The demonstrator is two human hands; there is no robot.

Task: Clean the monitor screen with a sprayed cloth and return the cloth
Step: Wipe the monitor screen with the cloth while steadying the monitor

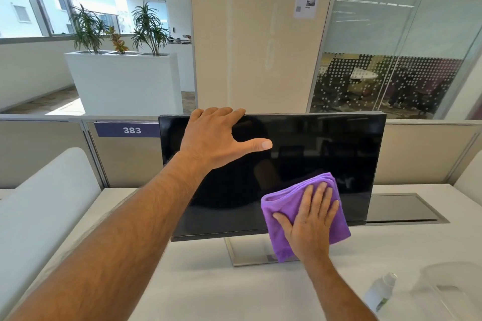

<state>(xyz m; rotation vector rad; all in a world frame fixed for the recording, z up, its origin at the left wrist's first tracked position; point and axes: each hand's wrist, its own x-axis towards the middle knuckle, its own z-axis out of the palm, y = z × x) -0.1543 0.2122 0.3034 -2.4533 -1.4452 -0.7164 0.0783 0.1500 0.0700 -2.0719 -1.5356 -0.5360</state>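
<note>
Purple cloth (292,206) sits flat against the lower right of the black monitor (313,148), pressed there by the right hand (310,221), fingers straight and close together. The left hand (216,138) hooks its fingers over the monitor's top edge, thumb spread wide. A blurred spray bottle (379,292) is on the white desk (208,289). Behind are a beige column (255,34) and a glass wall (391,65).

The monitor (326,143) stands on the desk (208,289), a spray bottle (379,292) before it to the right.

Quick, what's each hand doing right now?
Left hand: fingers hooked over monitor top, holding it.
Right hand: open, flat, pressing cloth on monitor.
</note>
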